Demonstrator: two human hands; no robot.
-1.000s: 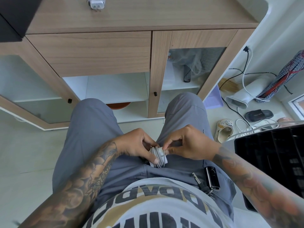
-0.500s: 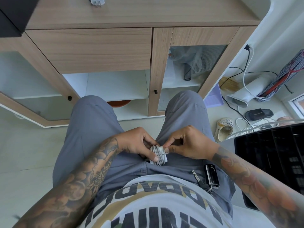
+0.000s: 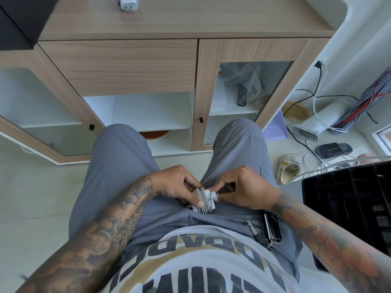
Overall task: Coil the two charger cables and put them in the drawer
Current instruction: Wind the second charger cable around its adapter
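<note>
A white charger with its grey cable coiled around it (image 3: 204, 200) sits in front of my waist, between my thighs. My left hand (image 3: 179, 186) grips the coil, thumb pressed across the windings. My right hand (image 3: 241, 187) pinches the charger's right end with fingertips at the plug. A second white charger (image 3: 127, 3) lies on the wooden cabinet top at the upper edge. The closed wooden drawer front (image 3: 127, 68) is just below that top.
The cabinet (image 3: 211, 85) has glass doors; the left door (image 3: 42, 142) is swung open. On the floor at right lie cables, a white tube (image 3: 313, 125), sandals (image 3: 289, 170) and a black crate (image 3: 349, 208). Keys hang at my right hip.
Both hands stay on the coiled charger. My view has tilted slightly; the right fingertips shifted a little at the plug end.
</note>
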